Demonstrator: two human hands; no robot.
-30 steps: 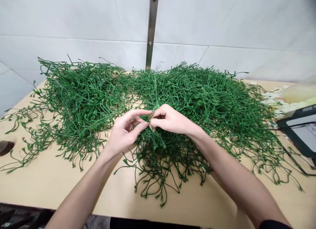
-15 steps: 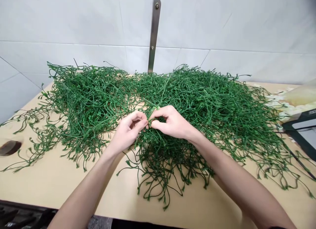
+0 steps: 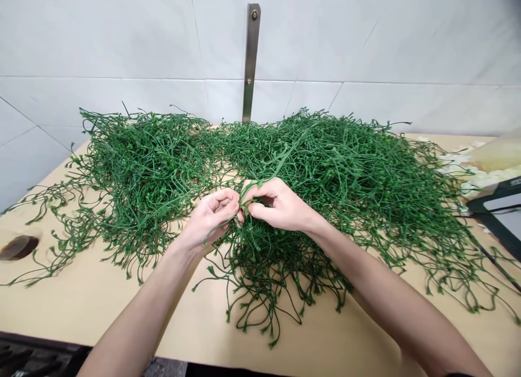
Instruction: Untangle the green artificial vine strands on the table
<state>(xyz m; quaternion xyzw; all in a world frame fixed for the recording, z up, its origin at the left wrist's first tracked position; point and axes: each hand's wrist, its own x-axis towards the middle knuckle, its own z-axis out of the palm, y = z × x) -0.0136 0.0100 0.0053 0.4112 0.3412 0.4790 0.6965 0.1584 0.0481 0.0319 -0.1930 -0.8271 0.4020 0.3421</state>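
Both L hand (image 3: 210,217) & R hand (image 3: 279,204) now clench sprig (image 3: 281,161) tighter.

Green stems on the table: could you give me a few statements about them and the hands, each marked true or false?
1. The left hand and right hand meet, both closed on green stems. True.
2. The stems lie in a basket. False: they lie loose on the tan table.
3. A metal strip is fixed to the wall behind the pile. True.
4. The left hand rests flat on bare table. False: it is curled around stems.
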